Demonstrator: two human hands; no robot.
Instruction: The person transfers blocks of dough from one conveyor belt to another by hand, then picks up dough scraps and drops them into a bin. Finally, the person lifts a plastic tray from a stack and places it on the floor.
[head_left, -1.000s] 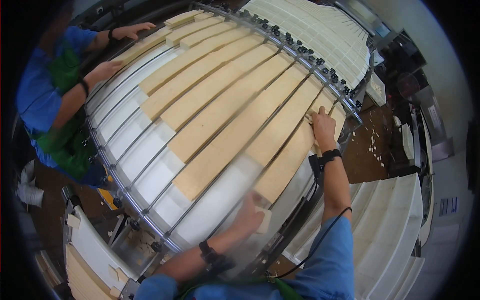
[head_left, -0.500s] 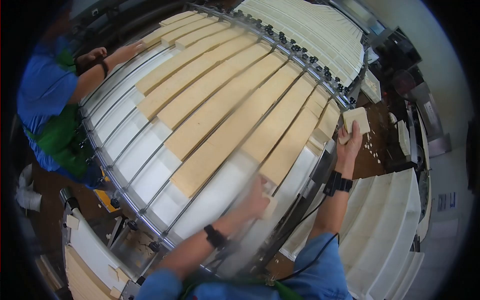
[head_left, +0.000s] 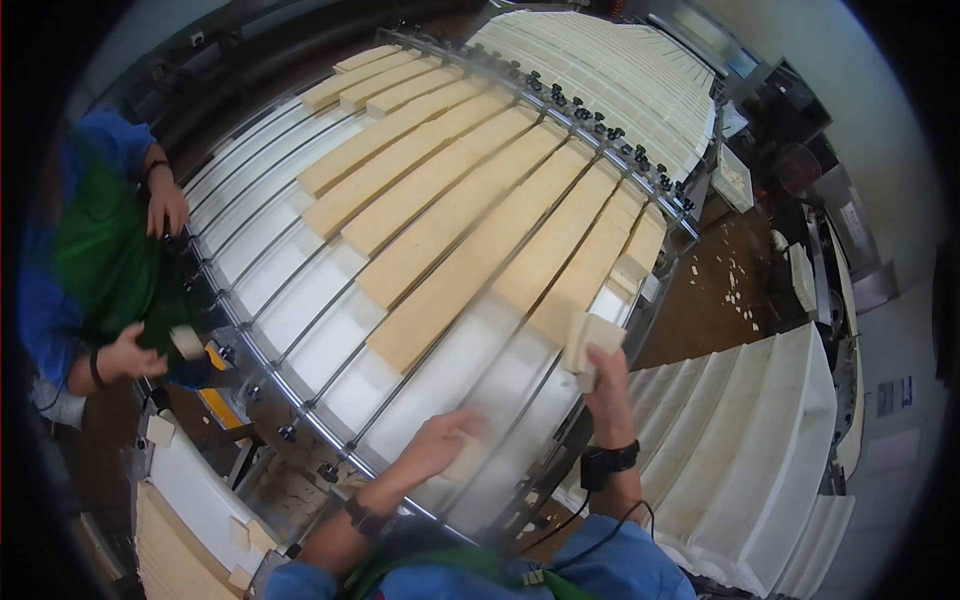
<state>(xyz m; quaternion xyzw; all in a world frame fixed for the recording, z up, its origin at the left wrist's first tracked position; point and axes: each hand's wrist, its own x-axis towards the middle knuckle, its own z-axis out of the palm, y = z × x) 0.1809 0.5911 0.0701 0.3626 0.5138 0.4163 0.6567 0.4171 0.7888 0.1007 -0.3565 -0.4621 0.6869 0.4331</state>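
Long pale tan slabs (head_left: 440, 290) lie side by side in lanes split by thin metal rods, on a white conveyor surface (head_left: 440, 370). My right hand (head_left: 607, 375) grips squarish pale pieces (head_left: 597, 343) at the near right end of the slabs. Over the white surface near the front rail, my left hand (head_left: 440, 445) is closed around a pale piece (head_left: 468, 458), which is blurred. Both my wrists carry dark bands.
At the left stands a co-worker (head_left: 110, 230) in blue and green, near a small pale block (head_left: 186, 342). A curved metal rail (head_left: 290, 395) edges the lanes. White ribbed trays (head_left: 730, 430) stand at right. Crumbs (head_left: 735, 285) lie beyond. A chute (head_left: 205, 500) holds pale pieces at lower left.
My right hand has come nearer and to the left with its pieces. My left hand has moved left and down. The co-worker's hands have left the slabs and drawn back.
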